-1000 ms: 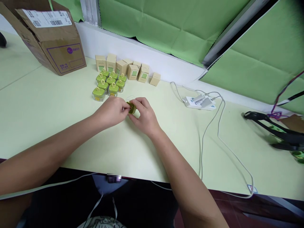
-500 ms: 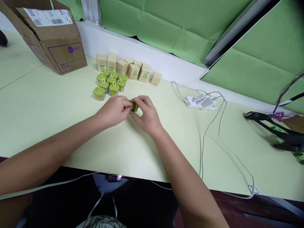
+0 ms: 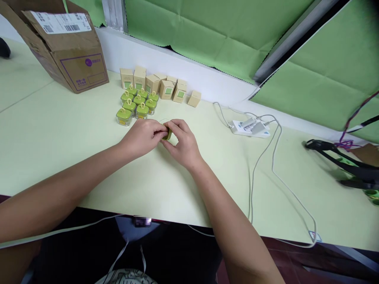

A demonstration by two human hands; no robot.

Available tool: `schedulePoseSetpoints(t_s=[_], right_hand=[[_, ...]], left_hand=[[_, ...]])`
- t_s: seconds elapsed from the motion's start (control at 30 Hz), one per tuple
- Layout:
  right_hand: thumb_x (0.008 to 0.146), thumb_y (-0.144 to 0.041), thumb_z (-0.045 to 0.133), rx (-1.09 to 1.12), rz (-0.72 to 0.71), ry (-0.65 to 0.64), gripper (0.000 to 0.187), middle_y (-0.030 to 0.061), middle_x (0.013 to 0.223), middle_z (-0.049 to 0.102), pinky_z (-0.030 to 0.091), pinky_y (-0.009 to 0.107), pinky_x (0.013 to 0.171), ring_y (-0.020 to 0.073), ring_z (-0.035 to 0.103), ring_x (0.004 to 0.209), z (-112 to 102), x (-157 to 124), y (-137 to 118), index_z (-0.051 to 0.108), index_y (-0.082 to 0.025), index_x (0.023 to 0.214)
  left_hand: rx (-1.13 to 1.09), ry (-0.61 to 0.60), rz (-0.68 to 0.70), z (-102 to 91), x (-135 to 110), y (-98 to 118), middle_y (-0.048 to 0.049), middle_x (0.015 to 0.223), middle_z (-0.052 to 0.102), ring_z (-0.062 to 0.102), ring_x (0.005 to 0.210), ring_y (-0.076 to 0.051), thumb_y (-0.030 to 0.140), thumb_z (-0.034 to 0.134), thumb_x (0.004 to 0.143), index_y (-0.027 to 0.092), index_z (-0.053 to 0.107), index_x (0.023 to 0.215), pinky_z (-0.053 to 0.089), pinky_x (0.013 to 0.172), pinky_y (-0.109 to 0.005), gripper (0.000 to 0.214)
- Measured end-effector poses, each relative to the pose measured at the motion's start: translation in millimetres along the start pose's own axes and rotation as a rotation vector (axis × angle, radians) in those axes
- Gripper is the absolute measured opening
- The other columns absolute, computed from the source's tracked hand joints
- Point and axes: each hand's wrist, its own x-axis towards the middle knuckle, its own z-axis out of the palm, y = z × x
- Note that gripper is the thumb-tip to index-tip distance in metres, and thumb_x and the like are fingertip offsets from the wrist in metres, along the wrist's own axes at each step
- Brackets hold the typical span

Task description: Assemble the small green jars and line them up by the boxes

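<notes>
Between my hands, above the table, is a small green lid [image 3: 169,135], turned so that its hollow underside partly shows. My right hand [image 3: 184,142] grips its edge with thumb and fingers. The fingertips of my left hand [image 3: 143,136] are pinched together and pressed into the hollow side; whether they hold some small part there is hidden. Just behind the lid a faint clear rim [image 3: 164,120] shows, mostly covered by my fingers. Several clear jars with green lids and yellow loops [image 3: 123,115] stand grouped beyond my left hand.
Several small cardboard boxes [image 3: 152,83] line the wall behind the jars. A large open carton [image 3: 83,71] stands at the back left. On the right lie a white power strip [image 3: 250,128] with cables trailing over the table edge, and a black frame-like object [image 3: 349,163].
My left fingertips have shifted slightly to the right and cover more of the lid's hollow side. The lid has tilted a little; all else stays put.
</notes>
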Motion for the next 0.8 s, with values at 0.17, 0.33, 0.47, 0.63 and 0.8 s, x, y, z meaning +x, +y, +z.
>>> schedulePoseSetpoints(t_s=[0.17,0.33,0.47,0.63,0.8], right_hand=[[0.094,-0.028,0.072,0.059,0.018,0.054,0.033,0.0099,0.125,0.062,0.059,0.047,0.105,0.0264,0.064,0.118,-3,2,-3,0.065,-0.028,0.126],[0.096,-0.036,0.073,0.109,0.018,0.083,0.034,0.0097,0.126,0.063,0.061,0.048,0.105,0.0264,0.065,0.119,-4,3,-6,0.065,-0.029,0.128],[0.097,-0.037,0.073,0.113,-0.005,0.093,0.034,0.0104,0.127,0.064,0.061,0.049,0.106,0.0271,0.065,0.12,-6,3,-9,0.066,-0.029,0.129],[0.096,-0.038,0.074,0.105,0.004,0.042,0.035,0.0109,0.128,0.065,0.06,0.052,0.107,0.0281,0.065,0.123,-4,3,-13,0.067,-0.03,0.129],[0.087,-0.054,0.082,0.379,0.172,0.053,0.058,0.0118,0.14,0.062,0.062,0.048,0.105,0.0262,0.066,0.124,-4,4,-12,0.061,-0.03,0.136]], left_hand=[[-0.119,0.116,-0.102,-0.4,-1,3,0.0,0.076,0.073,0.055,0.067,-0.014,0.03,0.069,0.09,0.021,0.078,0.081,0.042,0.068,-0.031,0.015],[-0.182,0.246,-0.193,-3.3,4,-2,-0.0007,0.083,0.071,0.055,0.07,-0.014,0.035,0.087,0.075,0.02,0.071,0.086,0.045,0.067,-0.03,0.024],[-0.346,0.127,-0.288,-3.6,9,-12,-0.0035,0.086,0.074,0.06,0.071,-0.014,0.045,0.089,0.073,0.018,0.075,0.093,0.048,0.066,-0.029,0.036],[-0.501,0.009,-0.338,-0.5,10,-20,-0.0048,0.079,0.075,0.065,0.07,-0.016,0.043,0.086,0.074,0.016,0.08,0.089,0.049,0.064,-0.029,0.032],[-0.632,0.033,-0.358,-1.4,11,-20,-0.0064,0.085,0.078,0.071,0.076,-0.019,0.05,0.091,0.072,0.015,0.078,0.092,0.057,0.072,-0.032,0.042]])
